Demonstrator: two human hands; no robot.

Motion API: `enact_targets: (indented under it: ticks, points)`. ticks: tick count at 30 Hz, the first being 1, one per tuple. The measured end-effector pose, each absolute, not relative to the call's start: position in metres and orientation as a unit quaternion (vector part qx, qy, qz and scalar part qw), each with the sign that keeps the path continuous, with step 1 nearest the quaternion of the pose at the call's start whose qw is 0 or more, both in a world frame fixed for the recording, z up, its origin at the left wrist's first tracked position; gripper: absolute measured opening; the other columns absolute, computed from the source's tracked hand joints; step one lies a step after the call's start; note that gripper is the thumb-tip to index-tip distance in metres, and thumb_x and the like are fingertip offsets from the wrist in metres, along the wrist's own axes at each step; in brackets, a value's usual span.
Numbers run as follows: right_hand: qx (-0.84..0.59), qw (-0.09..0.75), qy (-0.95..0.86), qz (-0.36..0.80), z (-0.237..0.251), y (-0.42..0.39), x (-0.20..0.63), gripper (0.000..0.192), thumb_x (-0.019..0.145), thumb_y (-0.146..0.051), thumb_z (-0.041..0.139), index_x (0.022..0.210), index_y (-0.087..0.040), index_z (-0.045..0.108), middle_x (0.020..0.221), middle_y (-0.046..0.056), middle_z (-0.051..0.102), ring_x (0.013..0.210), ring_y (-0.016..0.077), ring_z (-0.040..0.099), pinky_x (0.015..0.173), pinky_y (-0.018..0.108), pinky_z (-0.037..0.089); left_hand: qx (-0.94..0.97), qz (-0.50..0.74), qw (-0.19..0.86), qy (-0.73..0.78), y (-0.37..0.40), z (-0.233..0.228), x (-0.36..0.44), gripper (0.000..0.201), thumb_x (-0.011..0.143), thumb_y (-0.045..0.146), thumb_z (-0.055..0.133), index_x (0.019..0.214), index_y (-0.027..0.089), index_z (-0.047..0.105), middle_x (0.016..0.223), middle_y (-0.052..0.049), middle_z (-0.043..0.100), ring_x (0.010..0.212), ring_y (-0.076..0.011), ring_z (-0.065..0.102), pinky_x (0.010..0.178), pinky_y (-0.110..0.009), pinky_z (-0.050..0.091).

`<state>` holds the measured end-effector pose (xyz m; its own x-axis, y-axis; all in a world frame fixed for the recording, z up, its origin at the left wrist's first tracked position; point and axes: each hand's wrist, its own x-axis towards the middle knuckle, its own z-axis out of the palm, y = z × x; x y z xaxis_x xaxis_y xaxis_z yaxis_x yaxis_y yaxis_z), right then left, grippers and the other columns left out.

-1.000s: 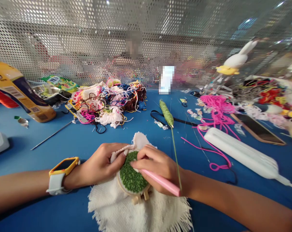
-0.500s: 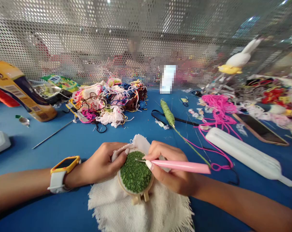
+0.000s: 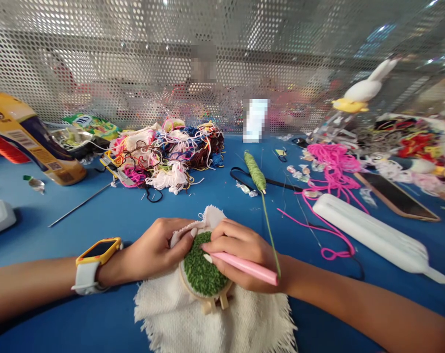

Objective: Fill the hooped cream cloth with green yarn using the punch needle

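Observation:
My left hand (image 3: 167,247) grips the upper left edge of a small embroidery hoop (image 3: 187,289), its thumb lying on the rim and the fingers hidden behind the cloth. Cream fabric (image 3: 181,323) with frayed edges is stretched in the hoop and spreads below it. Dark green looped yarn (image 3: 203,269) covers the middle. My right hand (image 3: 240,250) is closed around a pink punch needle (image 3: 248,267), held low at the green loops; the tip is hidden by my fingers. Light green yarn (image 3: 269,230) runs from the handle's end to a wound bobbin (image 3: 255,170).
A tangled yarn pile (image 3: 170,154) lies at the back left beside a yellow bottle (image 3: 41,137). Pink yarn (image 3: 332,166), a white elongated device (image 3: 373,233) and a phone (image 3: 397,196) are to the right. A perforated metal screen (image 3: 134,73) stands behind.
My right hand has moved left with the punch needle, bringing it down onto the green loops and hiding its tip. The trailing green yarn has shifted left. My left hand stays put.

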<state>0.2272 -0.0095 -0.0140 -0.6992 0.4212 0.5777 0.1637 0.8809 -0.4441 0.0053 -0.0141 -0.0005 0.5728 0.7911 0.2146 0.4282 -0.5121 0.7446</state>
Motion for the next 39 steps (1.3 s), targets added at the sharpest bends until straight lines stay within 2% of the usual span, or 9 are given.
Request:
enact_targets:
  ticks: [9, 14, 19, 23, 25, 29, 34, 36, 39]
  points:
    - [-0.230, 0.368, -0.863, 0.259, 0.001, -0.017, 0.226, 0.007, 0.086, -0.012, 0.056, 0.089, -0.013, 0.062, 0.076, 0.004, 0.065, 0.069, 0.0106, 0.058, 0.066, 0.024, 0.048, 0.825, 0.276, 0.343, 0.354, -0.012, 0.000, 0.006, 0.031, 0.096, 0.023, 0.042, 0.116, 0.017, 0.064, 0.089, -0.002, 0.069, 0.079, -0.0115, 0.062, 0.071, -0.020, 0.049]
    - [-0.245, 0.349, -0.864, 0.266, 0.000, -0.014, 0.226, 0.005, 0.087, -0.014, 0.058, 0.089, -0.014, 0.063, 0.077, 0.003, 0.067, 0.070, 0.0102, 0.060, 0.066, 0.022, 0.047, 0.819, 0.273, 0.353, 0.360, -0.013, 0.001, 0.006, 0.032, 0.096, 0.023, 0.042, 0.117, 0.018, 0.065, 0.088, -0.001, 0.069, 0.079, -0.0116, 0.062, 0.071, -0.020, 0.049]
    - [-0.233, 0.345, -0.871, 0.261, 0.000, -0.014, 0.225, 0.005, 0.086, -0.013, 0.059, 0.088, -0.014, 0.064, 0.077, 0.004, 0.067, 0.071, 0.0110, 0.060, 0.067, 0.023, 0.048, 0.801, 0.268, 0.374, 0.382, -0.013, 0.001, 0.005, 0.033, 0.095, 0.028, 0.043, 0.116, 0.015, 0.065, 0.084, -0.003, 0.070, 0.084, -0.0152, 0.064, 0.073, -0.023, 0.051]
    - [-0.227, 0.361, -0.868, 0.254, -0.001, -0.015, 0.224, 0.007, 0.085, -0.011, 0.059, 0.090, -0.014, 0.064, 0.079, 0.004, 0.067, 0.072, 0.0112, 0.061, 0.067, 0.023, 0.049, 0.769, 0.287, 0.412, 0.396, -0.013, -0.001, 0.004, 0.034, 0.094, 0.032, 0.048, 0.118, 0.014, 0.064, 0.101, -0.007, 0.071, 0.091, -0.0177, 0.065, 0.079, -0.025, 0.053]
    - [-0.238, 0.375, -0.863, 0.240, -0.001, -0.016, 0.224, 0.007, 0.085, -0.012, 0.058, 0.089, -0.014, 0.064, 0.077, 0.004, 0.066, 0.072, 0.0113, 0.060, 0.066, 0.024, 0.049, 0.757, 0.298, 0.439, 0.382, -0.013, -0.001, 0.003, 0.036, 0.093, 0.032, 0.050, 0.123, 0.014, 0.060, 0.111, -0.009, 0.069, 0.095, -0.0185, 0.065, 0.081, -0.025, 0.053]
    - [-0.267, 0.405, -0.851, 0.199, -0.005, -0.016, 0.226, 0.008, 0.087, -0.012, 0.057, 0.090, -0.015, 0.063, 0.077, 0.004, 0.065, 0.073, 0.0120, 0.060, 0.066, 0.025, 0.048, 0.761, 0.323, 0.461, 0.323, -0.015, -0.001, 0.003, 0.049, 0.088, 0.026, 0.060, 0.134, 0.018, 0.048, 0.131, -0.011, 0.058, 0.113, -0.0215, 0.059, 0.097, -0.029, 0.049]
    - [-0.296, 0.411, -0.843, 0.182, -0.005, -0.016, 0.227, 0.004, 0.087, -0.015, 0.057, 0.084, -0.017, 0.059, 0.072, 0.002, 0.063, 0.065, 0.0116, 0.057, 0.060, 0.026, 0.045, 0.695, 0.351, 0.544, 0.312, -0.014, -0.004, 0.007, 0.055, 0.092, 0.025, 0.055, 0.141, 0.022, 0.031, 0.133, -0.012, 0.053, 0.111, -0.0183, 0.059, 0.092, -0.028, 0.052]
    - [-0.312, 0.415, -0.835, 0.183, -0.004, -0.015, 0.226, 0.005, 0.086, -0.016, 0.058, 0.082, -0.017, 0.059, 0.070, 0.001, 0.062, 0.062, 0.0109, 0.056, 0.058, 0.025, 0.045, 0.669, 0.369, 0.558, 0.323, -0.013, -0.006, 0.009, 0.053, 0.092, 0.026, 0.055, 0.139, 0.021, 0.032, 0.132, -0.011, 0.053, 0.112, -0.0177, 0.058, 0.092, -0.027, 0.052]
    - [-0.334, 0.426, -0.818, 0.196, -0.004, -0.014, 0.225, 0.003, 0.085, -0.017, 0.061, 0.082, -0.018, 0.061, 0.071, 0.001, 0.064, 0.062, 0.0102, 0.058, 0.058, 0.024, 0.046, 0.654, 0.368, 0.558, 0.355, -0.012, -0.007, 0.010, 0.046, 0.091, 0.030, 0.057, 0.133, 0.018, 0.043, 0.124, -0.010, 0.059, 0.108, -0.0175, 0.059, 0.091, -0.027, 0.052]
